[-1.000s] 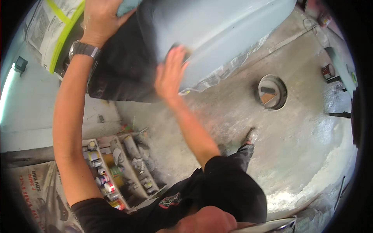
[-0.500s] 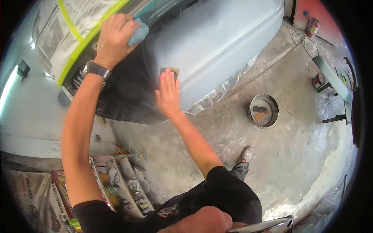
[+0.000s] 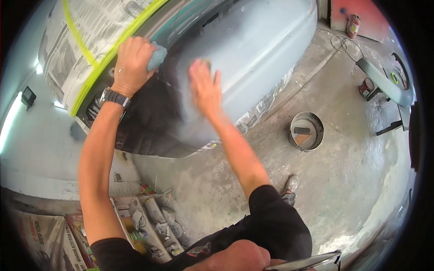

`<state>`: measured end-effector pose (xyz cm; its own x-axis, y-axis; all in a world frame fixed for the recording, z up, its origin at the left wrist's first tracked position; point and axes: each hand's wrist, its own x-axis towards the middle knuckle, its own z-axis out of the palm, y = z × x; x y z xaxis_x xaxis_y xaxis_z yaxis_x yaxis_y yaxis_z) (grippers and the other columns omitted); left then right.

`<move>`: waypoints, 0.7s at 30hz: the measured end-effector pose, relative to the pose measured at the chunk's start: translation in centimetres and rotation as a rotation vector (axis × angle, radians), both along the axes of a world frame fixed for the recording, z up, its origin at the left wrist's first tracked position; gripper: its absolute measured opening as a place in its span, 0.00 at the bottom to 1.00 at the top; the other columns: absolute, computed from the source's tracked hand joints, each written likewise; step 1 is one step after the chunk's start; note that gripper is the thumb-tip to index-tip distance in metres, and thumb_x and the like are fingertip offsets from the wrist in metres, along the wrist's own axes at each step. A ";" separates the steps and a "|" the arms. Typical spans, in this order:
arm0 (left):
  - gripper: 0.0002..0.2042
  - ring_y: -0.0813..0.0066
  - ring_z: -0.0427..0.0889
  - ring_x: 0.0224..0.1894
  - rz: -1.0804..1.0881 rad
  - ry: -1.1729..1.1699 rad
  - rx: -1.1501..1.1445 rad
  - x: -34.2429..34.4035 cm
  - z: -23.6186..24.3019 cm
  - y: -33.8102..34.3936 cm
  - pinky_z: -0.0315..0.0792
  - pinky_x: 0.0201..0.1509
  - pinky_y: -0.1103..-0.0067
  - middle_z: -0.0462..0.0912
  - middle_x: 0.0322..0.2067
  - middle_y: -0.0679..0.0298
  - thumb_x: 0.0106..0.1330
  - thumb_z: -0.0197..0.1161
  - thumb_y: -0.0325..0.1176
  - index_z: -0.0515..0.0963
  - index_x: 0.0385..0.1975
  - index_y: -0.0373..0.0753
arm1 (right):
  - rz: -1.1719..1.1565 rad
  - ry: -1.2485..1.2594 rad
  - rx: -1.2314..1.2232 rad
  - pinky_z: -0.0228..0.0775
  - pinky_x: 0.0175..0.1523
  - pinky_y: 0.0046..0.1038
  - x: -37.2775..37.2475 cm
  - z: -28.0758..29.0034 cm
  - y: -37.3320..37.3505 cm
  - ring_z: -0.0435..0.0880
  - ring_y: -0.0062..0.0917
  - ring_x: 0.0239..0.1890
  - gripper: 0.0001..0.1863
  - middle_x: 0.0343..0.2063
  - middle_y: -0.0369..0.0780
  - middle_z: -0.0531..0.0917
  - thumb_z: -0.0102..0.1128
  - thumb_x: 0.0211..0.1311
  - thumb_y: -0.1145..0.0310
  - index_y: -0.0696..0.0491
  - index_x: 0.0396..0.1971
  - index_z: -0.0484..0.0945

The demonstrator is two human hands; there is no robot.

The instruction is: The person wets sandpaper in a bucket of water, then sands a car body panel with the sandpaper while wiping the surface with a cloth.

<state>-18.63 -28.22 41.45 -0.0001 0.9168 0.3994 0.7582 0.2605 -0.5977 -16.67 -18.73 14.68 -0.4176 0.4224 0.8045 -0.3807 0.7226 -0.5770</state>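
My left hand (image 3: 134,63) grips a light blue cloth or sponge (image 3: 158,57) near the upper edge of the car bumper, beside yellow-green tape (image 3: 97,65) that borders newspaper masking (image 3: 63,63). A watch is on my left wrist. My right hand (image 3: 204,88) lies with long, blurred fingers on the bumper (image 3: 257,45), over a small sanding pad (image 3: 205,63) that is mostly hidden under the fingertips. The bumper's surface is pale grey primer on the right and dark black at the lower left.
A metal basin (image 3: 307,144) with blocks inside stands on the concrete floor. At right are a loose grey part on a stand (image 3: 384,83), a can (image 3: 366,87), an extinguisher (image 3: 353,25) and cable. A compartmented shelf (image 3: 162,226) with supplies sits below, near a lit wall.
My right hand has moved upward across the bumper, from the dark edge onto grey primer. My left hand stays on the cloth near the top. The view has shifted, with the scene lower in the picture.
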 end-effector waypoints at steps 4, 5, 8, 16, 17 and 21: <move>0.21 0.56 0.76 0.42 -0.005 -0.007 0.023 -0.2 -0.2 0.4 0.66 0.45 0.65 0.78 0.39 0.60 0.44 0.78 0.28 0.76 0.38 0.42 | -0.149 -0.030 -0.298 0.44 0.74 0.66 -2.8 6.7 3.7 0.57 0.45 0.78 0.30 0.76 0.46 0.59 0.51 0.75 0.65 0.52 0.74 0.62; 0.21 0.56 0.76 0.42 -0.014 -0.009 0.023 -0.3 -0.6 0.5 0.66 0.45 0.65 0.78 0.39 0.60 0.44 0.78 0.28 0.76 0.38 0.42 | -0.192 -0.037 -0.424 0.42 0.74 0.66 -3.0 7.9 2.7 0.55 0.48 0.78 0.29 0.77 0.48 0.57 0.48 0.76 0.63 0.54 0.74 0.61; 0.21 0.57 0.75 0.41 0.001 0.019 0.041 -0.4 -0.5 -0.3 0.67 0.44 0.65 0.77 0.39 0.62 0.43 0.77 0.28 0.75 0.37 0.44 | 0.138 -0.056 -0.371 0.36 0.76 0.65 1.9 4.8 -6.0 0.49 0.50 0.79 0.31 0.78 0.51 0.52 0.43 0.79 0.60 0.59 0.76 0.56; 0.20 0.55 0.76 0.42 -0.002 0.016 0.038 -0.2 -0.5 0.2 0.66 0.45 0.64 0.77 0.40 0.60 0.46 0.77 0.29 0.76 0.39 0.43 | 0.181 0.014 -0.541 0.25 0.77 0.62 -1.1 10.3 -3.0 0.39 0.49 0.81 0.36 0.80 0.52 0.40 0.41 0.80 0.60 0.58 0.79 0.41; 0.20 0.55 0.76 0.42 0.004 0.018 0.047 -0.5 -0.5 0.0 0.66 0.45 0.64 0.77 0.40 0.60 0.46 0.77 0.29 0.76 0.38 0.43 | 0.274 0.037 -0.505 0.25 0.78 0.60 0.0 9.1 -6.1 0.39 0.48 0.81 0.36 0.80 0.53 0.39 0.38 0.81 0.59 0.58 0.79 0.40; 0.22 0.57 0.76 0.42 -0.002 0.027 0.048 -0.6 -0.5 0.0 0.66 0.44 0.65 0.78 0.40 0.62 0.43 0.78 0.28 0.77 0.40 0.44 | 0.479 0.072 -0.672 0.24 0.78 0.59 0.5 11.2 -4.7 0.34 0.47 0.82 0.37 0.80 0.53 0.35 0.36 0.82 0.56 0.56 0.80 0.37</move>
<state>-19.21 -28.22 40.94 0.0127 0.8965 0.4428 0.7428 0.2881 -0.6044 -16.12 -23.45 25.89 -0.6314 0.6123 0.4759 -0.6122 -0.0169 -0.7905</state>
